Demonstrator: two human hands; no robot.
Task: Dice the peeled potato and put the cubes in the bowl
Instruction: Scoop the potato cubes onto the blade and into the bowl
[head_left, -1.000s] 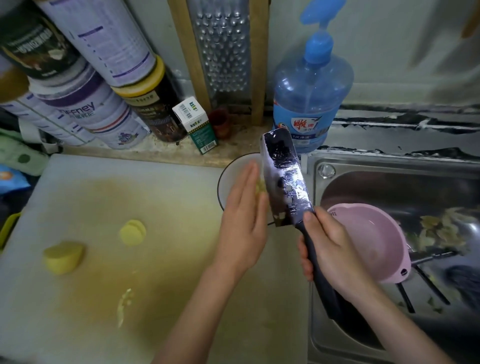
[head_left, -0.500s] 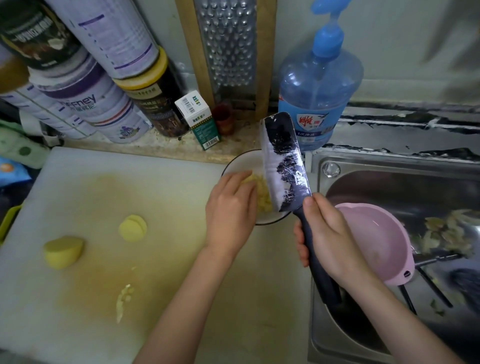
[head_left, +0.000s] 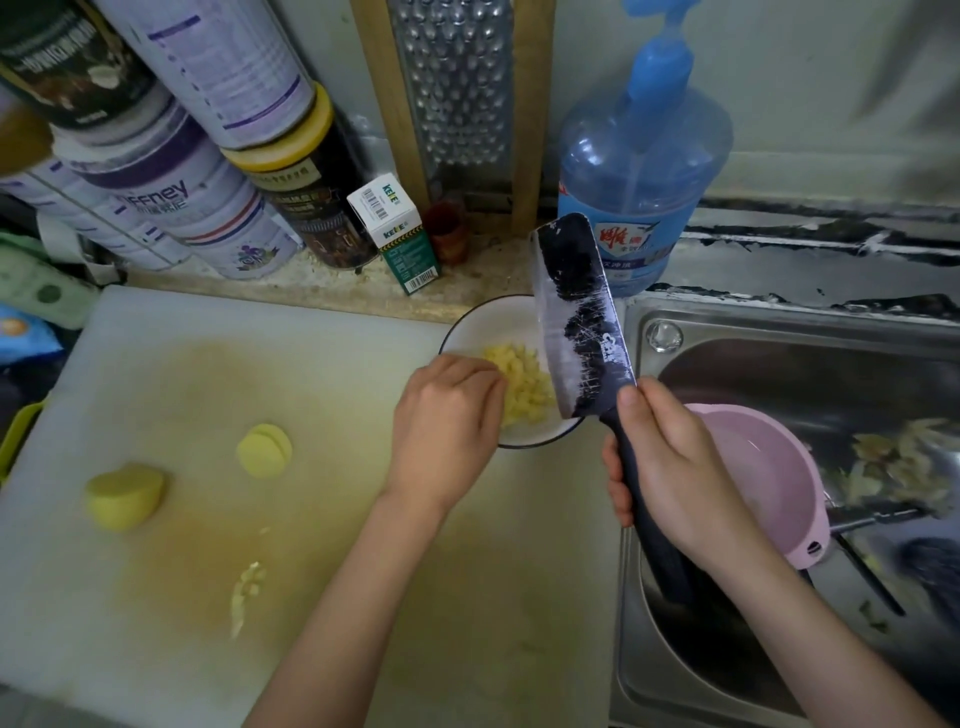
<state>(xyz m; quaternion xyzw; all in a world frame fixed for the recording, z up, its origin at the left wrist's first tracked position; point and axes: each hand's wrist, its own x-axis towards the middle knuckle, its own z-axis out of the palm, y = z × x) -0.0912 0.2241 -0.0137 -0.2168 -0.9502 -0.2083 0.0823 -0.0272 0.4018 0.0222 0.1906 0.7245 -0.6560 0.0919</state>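
The right grip (head_left: 670, 478) is closing round the handle of the knife (head_left: 576, 312), holding the blade tilted on edge over the right side of the bowl (head_left: 480, 325). The bowl is sitting at the far right corner of the board (head_left: 156, 364), beside the sink (head_left: 779, 322), and is holding a heap of potato cubes (head_left: 519, 387). The left grip (head_left: 441, 431) is hovering over the bowl's near rim with its fingers curled at the edge of the cubes; I cannot tell whether it is holding any. A potato chunk (head_left: 124, 496) is lying uncut at the left of the board, with slices (head_left: 264, 449) near it and a few cut bits (head_left: 247, 587) closer to the person. A pink basin (head_left: 753, 467) is sitting in the sink.
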